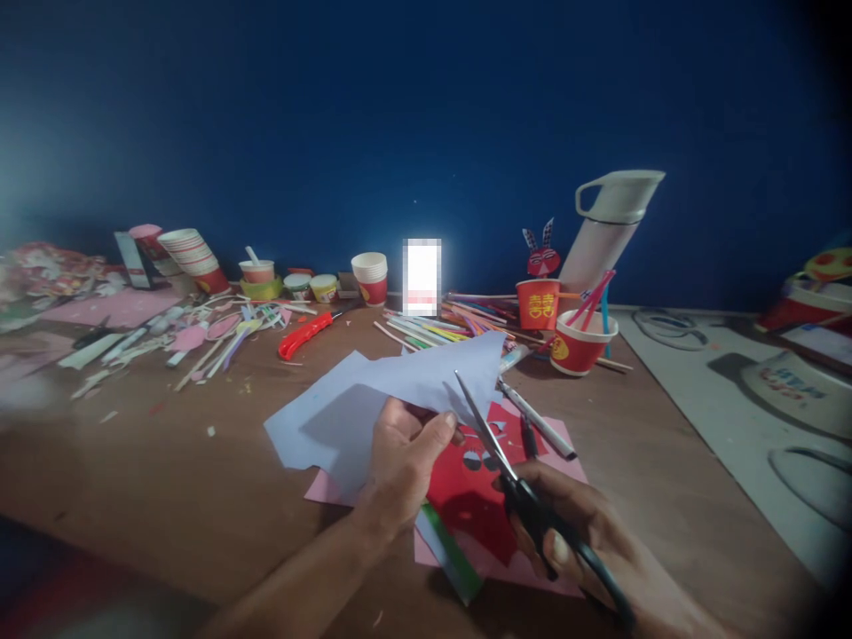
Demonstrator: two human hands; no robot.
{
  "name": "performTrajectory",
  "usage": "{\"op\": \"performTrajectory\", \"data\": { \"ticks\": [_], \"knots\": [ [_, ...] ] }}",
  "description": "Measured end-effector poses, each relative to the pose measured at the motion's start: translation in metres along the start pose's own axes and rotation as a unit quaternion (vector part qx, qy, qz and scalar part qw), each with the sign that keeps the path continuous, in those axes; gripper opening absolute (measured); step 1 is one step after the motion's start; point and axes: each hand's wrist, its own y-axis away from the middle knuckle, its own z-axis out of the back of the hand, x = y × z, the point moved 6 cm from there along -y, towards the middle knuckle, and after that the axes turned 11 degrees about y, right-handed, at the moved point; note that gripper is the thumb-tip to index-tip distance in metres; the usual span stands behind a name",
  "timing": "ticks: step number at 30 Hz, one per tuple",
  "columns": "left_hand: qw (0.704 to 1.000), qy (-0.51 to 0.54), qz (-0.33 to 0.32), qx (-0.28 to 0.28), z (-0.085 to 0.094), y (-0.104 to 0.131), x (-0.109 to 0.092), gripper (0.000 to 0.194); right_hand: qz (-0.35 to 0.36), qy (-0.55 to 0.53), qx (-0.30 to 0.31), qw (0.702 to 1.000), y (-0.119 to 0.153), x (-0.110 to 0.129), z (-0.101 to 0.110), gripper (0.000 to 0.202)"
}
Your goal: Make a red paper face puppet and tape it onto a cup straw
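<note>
While the left hand (399, 457) is pinching the pale blue paper (373, 395) up above the table (200, 497), the right hand (586, 528) is gripping scissors (506, 466), blades parted at its edge, cutting barely begun. Red paper (466, 497), a pen (536, 419) and cups (579, 346) are crowding beneath and behind.

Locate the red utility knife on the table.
In the head view the red utility knife lies on the wooden table, left of centre, behind the pale blue paper held by the left hand.
</note>
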Motion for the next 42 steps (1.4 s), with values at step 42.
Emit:
{"op": "performTrajectory", "data": {
  "ticks": [42],
  "knots": [
    [0.993, -0.016, 0.098, 0.062, 0.001, -0.007, -0.01, 0.021, -0.049, -0.019, 0.022, 0.998, 0.001, -0.01, 0.005, 0.049]
  ]
}}
